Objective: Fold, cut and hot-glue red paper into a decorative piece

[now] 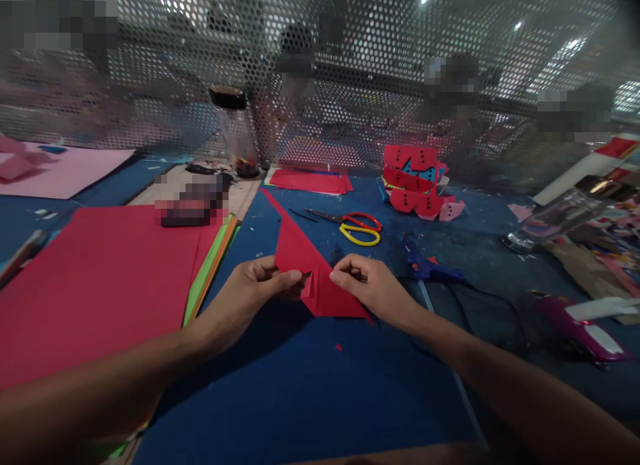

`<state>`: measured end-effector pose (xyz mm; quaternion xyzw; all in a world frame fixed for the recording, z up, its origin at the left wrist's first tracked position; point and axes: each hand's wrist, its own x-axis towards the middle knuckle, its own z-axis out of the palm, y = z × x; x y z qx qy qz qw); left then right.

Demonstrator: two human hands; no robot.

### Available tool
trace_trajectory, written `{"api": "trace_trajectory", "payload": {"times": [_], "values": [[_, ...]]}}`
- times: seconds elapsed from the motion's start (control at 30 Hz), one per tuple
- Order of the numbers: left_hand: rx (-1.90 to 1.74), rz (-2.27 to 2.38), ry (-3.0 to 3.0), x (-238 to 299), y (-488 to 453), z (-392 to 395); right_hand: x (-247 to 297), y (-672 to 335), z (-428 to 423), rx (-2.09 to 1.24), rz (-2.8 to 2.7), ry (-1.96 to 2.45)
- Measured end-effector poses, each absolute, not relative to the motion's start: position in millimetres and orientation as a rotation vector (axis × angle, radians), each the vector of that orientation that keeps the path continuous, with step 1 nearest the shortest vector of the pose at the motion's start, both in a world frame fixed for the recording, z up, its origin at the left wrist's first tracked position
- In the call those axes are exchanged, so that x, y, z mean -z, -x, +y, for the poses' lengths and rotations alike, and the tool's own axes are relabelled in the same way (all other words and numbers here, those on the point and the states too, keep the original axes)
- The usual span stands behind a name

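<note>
A folded piece of red paper [307, 251] is held up above the blue tabletop [350, 391], its long thin point reaching up and to the left. My left hand [263, 281] pinches its left edge, thumb in front, beside a small folded flap with a gap behind it. On the right side, my right hand [370, 281] grips the same paper between thumb and fingers. Beyond it lie scissors [350, 225] with one red and one yellow handle loop. A blue glue gun [433, 265] rests to the right of my right hand.
Large red sheets [110, 285] are stacked at left over green and orange ones. Red cut-outs with black dots [413, 181] stand behind. Clear bottles stand at the back [240, 135] and right [565, 215]. A magenta tool [585, 328] lies right. Perforated metal [340, 71] closes off the back.
</note>
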<state>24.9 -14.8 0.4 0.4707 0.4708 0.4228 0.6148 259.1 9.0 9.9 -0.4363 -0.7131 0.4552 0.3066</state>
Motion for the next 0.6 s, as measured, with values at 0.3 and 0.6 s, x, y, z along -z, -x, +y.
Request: {"api": "trace_trajectory", "payload": {"times": [0.3, 0.6], "values": [[-0.831, 1.092, -1.077, -7.5, -29.1, -18.9, -9.1, -254.0, 5.7, -1.255, -1.846, 1.114], [-0.902, 1.139, -1.053, -8.2, -28.7, -17.5, -7.3, -258.3, 6.3, -1.197, -1.914, 1.165]]}}
